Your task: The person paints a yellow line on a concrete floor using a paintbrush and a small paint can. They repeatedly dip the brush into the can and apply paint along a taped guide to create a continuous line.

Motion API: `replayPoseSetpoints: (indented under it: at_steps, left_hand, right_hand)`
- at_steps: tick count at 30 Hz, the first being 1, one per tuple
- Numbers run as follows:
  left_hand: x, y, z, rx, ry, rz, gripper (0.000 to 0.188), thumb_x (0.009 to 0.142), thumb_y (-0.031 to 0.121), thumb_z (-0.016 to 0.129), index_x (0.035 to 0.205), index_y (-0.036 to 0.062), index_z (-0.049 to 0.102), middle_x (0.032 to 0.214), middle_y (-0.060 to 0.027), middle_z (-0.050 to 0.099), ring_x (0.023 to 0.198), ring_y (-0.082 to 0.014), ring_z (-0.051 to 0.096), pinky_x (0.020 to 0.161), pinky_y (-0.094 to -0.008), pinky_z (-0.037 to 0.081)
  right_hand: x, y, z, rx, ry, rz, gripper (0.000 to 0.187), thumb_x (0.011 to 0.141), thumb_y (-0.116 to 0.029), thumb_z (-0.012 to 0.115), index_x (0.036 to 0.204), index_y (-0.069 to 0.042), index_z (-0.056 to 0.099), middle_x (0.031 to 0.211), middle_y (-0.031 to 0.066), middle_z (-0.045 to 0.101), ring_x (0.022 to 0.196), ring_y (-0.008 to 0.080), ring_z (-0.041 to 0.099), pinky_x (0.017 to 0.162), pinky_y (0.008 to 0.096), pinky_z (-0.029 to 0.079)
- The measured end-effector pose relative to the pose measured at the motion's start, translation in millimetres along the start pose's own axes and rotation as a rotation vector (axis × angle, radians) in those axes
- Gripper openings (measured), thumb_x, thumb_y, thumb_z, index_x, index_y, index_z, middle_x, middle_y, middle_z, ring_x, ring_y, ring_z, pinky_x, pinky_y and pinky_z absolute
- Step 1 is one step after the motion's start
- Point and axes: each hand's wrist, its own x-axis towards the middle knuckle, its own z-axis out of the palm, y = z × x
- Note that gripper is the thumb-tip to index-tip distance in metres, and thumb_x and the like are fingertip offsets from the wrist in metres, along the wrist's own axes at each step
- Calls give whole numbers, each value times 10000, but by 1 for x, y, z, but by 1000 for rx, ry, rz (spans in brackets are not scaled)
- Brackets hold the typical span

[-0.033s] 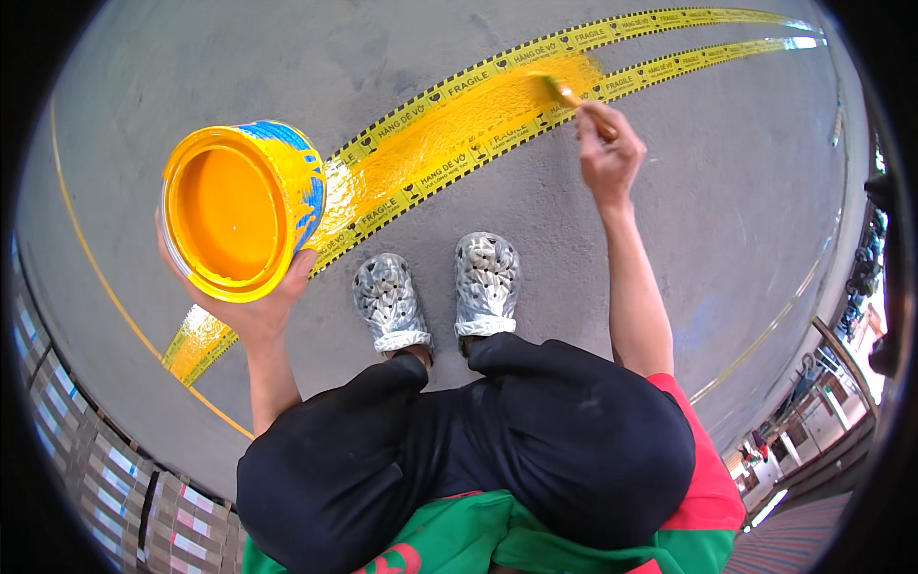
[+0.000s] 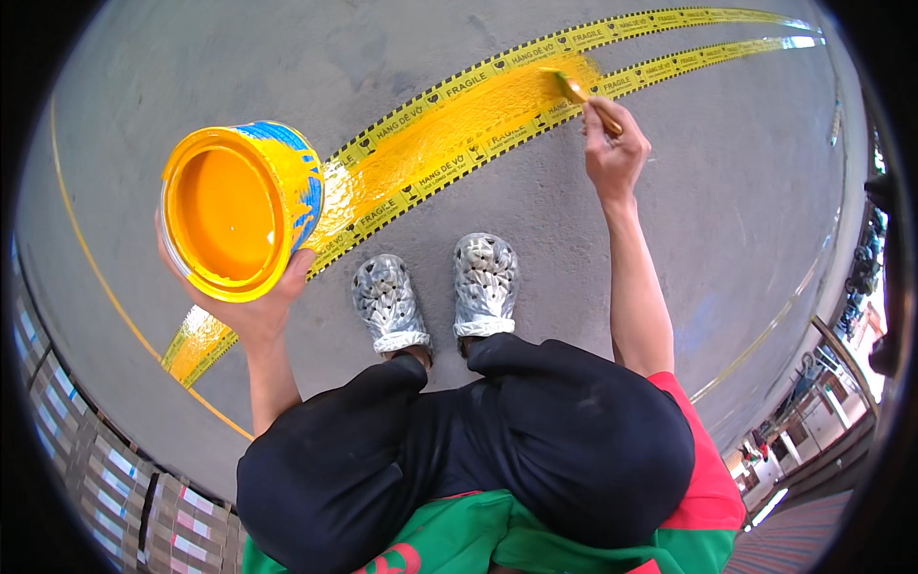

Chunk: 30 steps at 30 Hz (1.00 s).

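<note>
My left hand (image 2: 258,311) grips a paint can (image 2: 304,182) from below and the side, tilted so its open mouth faces me. Yellow paint (image 2: 225,210) shows inside, and drips run over the blue outside. In my right hand (image 2: 617,158) is a paintbrush (image 2: 574,88), held by its handle with the fingers closed. Its bristles touch the floor at the right end of a wet yellow painted stripe (image 2: 449,120). Two strips of yellow-and-black printed tape (image 2: 464,83) border the stripe; the near strip (image 2: 430,182) is partly smeared with paint.
Bare grey floor (image 2: 717,182) continues between the tapes beyond the brush. My feet in mottled grey clogs (image 2: 486,277) stand close to the near tape. A thin yellow line (image 2: 91,253) crosses the floor at left. Stacked wooden pallets (image 2: 105,478) are at lower left, and cluttered furniture (image 2: 813,411) at right.
My right hand and the brush have shifted slightly to the right. The can and my left hand stay in nearly the same place.
</note>
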Motion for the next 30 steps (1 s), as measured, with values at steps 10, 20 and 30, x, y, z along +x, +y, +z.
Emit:
replayPoseSetpoints:
  at_steps: [10,20,30]
  left_hand:
    - [1,1,3,21,5,32,1158,606,383,959,1511,60,313,1460,-128,461,1373,-283,475,1182,-438,368]
    - [3,1,2,0,43,11,1141,610,382,960,1505,61,329,1459,-125,470,1376,-276,475,1185,-431,366]
    - [2,-3,-3,15,38,10,1135,615,382,951,1506,61,327,1451,-123,469,1378,-278,470,1189,-433,360]
  right_hand:
    - [-56,-55,41,275,-247,-56,119,919,-68,722,1031,-75,761,905,80,773,742,122,710,547,253,540]
    - [-50,-58,49,145,-135,-220,148,910,-79,745,1058,-70,758,868,83,756,644,104,657,478,224,478]
    - [4,-3,2,-129,5,-57,124,936,-74,712,1043,-21,743,945,140,761,757,194,735,633,283,615]
